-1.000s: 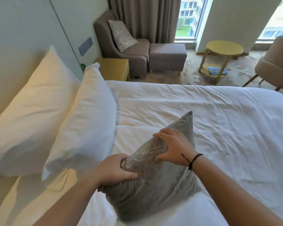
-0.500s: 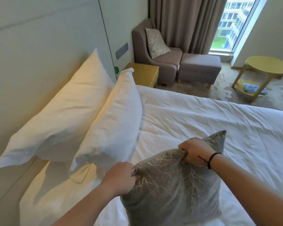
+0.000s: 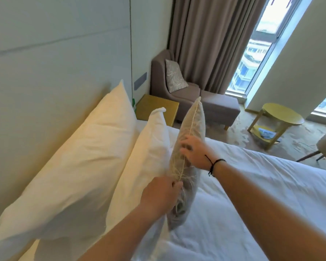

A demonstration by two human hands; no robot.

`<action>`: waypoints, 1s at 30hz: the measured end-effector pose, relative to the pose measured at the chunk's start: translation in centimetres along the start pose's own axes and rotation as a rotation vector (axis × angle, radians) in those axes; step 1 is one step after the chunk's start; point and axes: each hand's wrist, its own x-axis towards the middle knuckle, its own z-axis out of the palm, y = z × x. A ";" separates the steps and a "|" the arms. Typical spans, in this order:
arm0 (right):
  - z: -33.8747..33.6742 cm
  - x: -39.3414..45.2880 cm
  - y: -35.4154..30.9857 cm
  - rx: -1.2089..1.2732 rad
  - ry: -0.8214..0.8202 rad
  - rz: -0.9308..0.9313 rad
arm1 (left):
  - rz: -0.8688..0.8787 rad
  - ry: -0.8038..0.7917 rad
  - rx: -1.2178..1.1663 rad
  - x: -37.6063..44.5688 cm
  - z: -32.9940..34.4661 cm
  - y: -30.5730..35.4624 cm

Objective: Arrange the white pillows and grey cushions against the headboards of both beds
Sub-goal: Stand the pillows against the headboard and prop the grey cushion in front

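The grey cushion [image 3: 191,146] stands on edge on the bed [image 3: 252,194], seen almost edge-on, its seam running up between the two hands. Its flat side leans against the front white pillow [image 3: 147,162], touching it along most of its height. The left hand [image 3: 161,194] grips the cushion's near lower end, fingers curled over the seam at the corner closest to the person. The right hand [image 3: 195,150] sits further up the same edge, beyond the left hand, its fingers bent over the seam and pinching the fabric; a black cord bracelet [image 3: 214,163] circles that wrist. The hands are apart, both closed on the cushion.

To the left of the left hand, behind the front pillow, the back white pillow [image 3: 79,161] leans on the pale headboard [image 3: 45,91]. Beyond the right hand's fingertips stands a yellow bedside table [image 3: 156,108], then a grey armchair [image 3: 177,87] with a patterned cushion [image 3: 174,76] on it and a matching footstool [image 3: 220,108]. Brown curtains [image 3: 211,40] hang behind the chair beside a tall window [image 3: 256,53]. Far to the right of the right forearm is a round yellow side table [image 3: 279,115] on the carpet
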 end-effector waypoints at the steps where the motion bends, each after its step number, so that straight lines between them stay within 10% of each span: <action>1: 3.5 0.4 -0.8 0.023 -0.119 0.105 | -0.008 -0.076 0.005 0.8 0.2 -1.7; 4: 13.5 0.0 -1.5 -0.139 -0.325 0.355 | -0.075 -0.153 0.071 1.5 1.0 -8.3; 10: 18.2 0.1 -3.7 -0.085 -0.094 0.414 | -0.321 -0.141 -0.015 0.3 2.8 -19.3; 17: 15.9 -2.5 -2.8 0.159 0.064 0.358 | -0.552 -0.020 -0.510 -2.0 3.2 -21.8; 30: 22.8 -13.9 -5.3 0.330 0.347 0.272 | -0.634 0.042 -0.551 -9.0 1.5 -21.5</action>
